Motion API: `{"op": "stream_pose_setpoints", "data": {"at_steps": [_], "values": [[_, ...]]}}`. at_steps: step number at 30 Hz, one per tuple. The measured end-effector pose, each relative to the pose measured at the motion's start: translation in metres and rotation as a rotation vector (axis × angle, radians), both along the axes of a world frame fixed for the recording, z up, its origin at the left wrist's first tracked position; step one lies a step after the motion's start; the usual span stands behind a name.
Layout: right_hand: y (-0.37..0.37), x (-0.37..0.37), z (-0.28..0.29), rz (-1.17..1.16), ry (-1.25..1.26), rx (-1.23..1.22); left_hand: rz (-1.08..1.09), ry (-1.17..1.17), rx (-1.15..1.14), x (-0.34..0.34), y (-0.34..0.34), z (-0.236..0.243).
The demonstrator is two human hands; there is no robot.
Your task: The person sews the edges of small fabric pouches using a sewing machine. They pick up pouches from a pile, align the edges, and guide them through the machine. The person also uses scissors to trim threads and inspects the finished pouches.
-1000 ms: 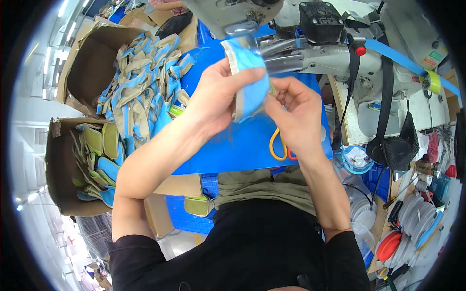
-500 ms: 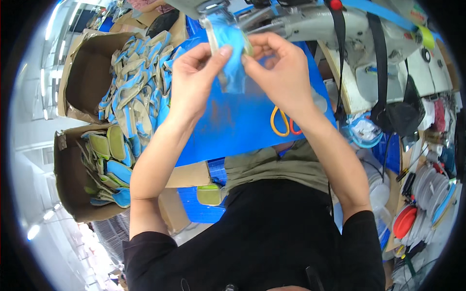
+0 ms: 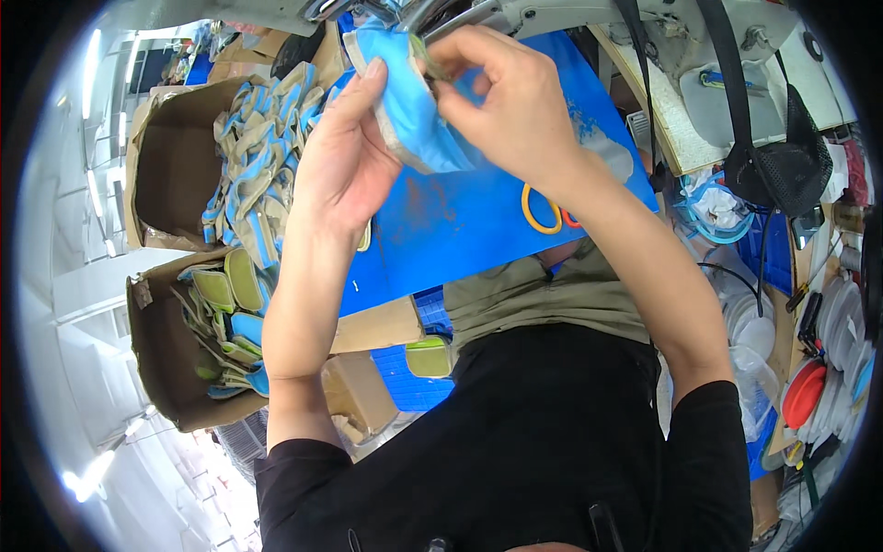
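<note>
A curved blue fabric piece with a beige edge (image 3: 411,110) is held up above the blue work surface, beneath the sewing machine (image 3: 589,17). My left hand (image 3: 336,156) grips its left edge, the thumb lying on the blue face and the fingers behind. At the opposite edge my right hand (image 3: 510,106) pinches with curled fingers, where a small olive-green part (image 3: 429,63) shows. Whether that green part is joined to the blue piece, I cannot tell. Scissors with a yellow handle loop (image 3: 541,212) lie to the right, partly covered by my right forearm.
A pile of blue-and-beige fabric pieces (image 3: 262,161) lies left of my hands, beside a cardboard box (image 3: 175,179). Below it, another box (image 3: 152,345) holds green and blue pieces. Black straps (image 3: 727,69) hang at the right, near a blue-rimmed bag (image 3: 713,221).
The blue piece has tilted and moved slightly left, showing more of its blue face. My left palm has turned more upward. The whole view has shifted, with the machine now higher in the picture.
</note>
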State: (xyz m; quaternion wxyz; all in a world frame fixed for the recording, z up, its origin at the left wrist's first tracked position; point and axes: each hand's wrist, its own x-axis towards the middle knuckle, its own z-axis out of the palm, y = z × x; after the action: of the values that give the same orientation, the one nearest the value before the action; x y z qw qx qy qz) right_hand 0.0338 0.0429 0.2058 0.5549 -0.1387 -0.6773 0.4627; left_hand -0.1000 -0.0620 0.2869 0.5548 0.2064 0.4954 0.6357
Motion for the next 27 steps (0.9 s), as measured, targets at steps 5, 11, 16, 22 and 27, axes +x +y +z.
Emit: {"op": "stream_pose_setpoints", "data": {"at_steps": [5,11,16,22,27], "values": [[0.001,0.001,-0.003,-0.009,-0.013,0.027,0.058,0.244,0.012,0.013,-0.002,-0.002],[-0.004,0.002,0.000,0.009,-0.066,-0.048,0.126,0.322,0.004,0.018,0.002,0.000],[-0.003,-0.005,0.005,0.009,-0.022,-0.122,0.072,0.314,-0.008,0.005,0.010,0.006],[-0.010,-0.004,0.001,0.000,-0.049,-0.220,0.040,0.332,-0.030,-0.004,0.010,0.006],[-0.027,-0.014,-0.003,0.078,0.055,-0.456,0.082,0.405,-0.024,-0.009,0.007,-0.001]]}}
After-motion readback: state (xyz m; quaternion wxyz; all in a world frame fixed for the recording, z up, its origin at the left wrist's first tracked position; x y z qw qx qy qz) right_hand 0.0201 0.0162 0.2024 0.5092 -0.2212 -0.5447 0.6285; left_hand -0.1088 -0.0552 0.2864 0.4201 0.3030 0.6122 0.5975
